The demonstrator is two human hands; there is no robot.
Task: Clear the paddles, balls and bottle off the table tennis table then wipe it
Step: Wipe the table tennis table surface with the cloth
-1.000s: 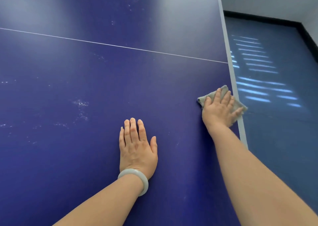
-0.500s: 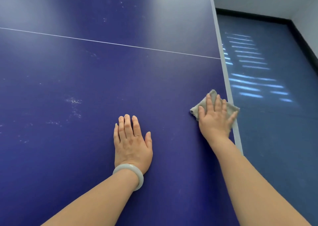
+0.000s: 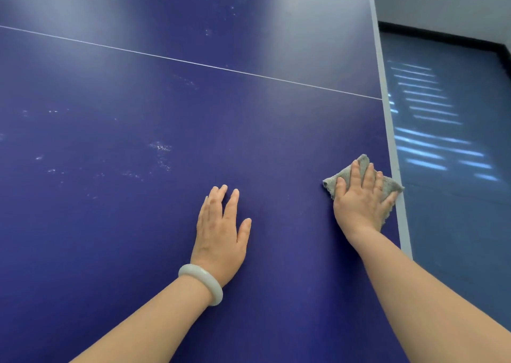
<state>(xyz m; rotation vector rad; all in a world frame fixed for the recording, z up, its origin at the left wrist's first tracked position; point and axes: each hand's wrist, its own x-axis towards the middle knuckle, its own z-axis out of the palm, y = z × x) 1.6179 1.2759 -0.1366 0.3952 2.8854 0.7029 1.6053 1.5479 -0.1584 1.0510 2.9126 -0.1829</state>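
Note:
The dark blue table tennis table [image 3: 138, 86] fills most of the view, crossed by a thin white line. My right hand [image 3: 359, 199] lies flat with straight fingers on a folded grey cloth [image 3: 336, 180], pressing it onto the surface close to the table's white right edge [image 3: 392, 155]. My left hand [image 3: 221, 224], with a pale bangle at the wrist, rests palm down on the bare surface to the left of the cloth, fingers straight. No paddles, balls or bottle are in view.
Pale dusty smudges [image 3: 160, 149] mark the table left of my hands. Beyond the right edge lies a blue floor [image 3: 456, 210] with bright stripes of light, and a grey wall with dark skirting [image 3: 442, 37] stands at the back right.
My right hand slid the cloth toward me along the right edge. My left hand stayed flat on the table, drawing slightly nearer. The view tilted up a little.

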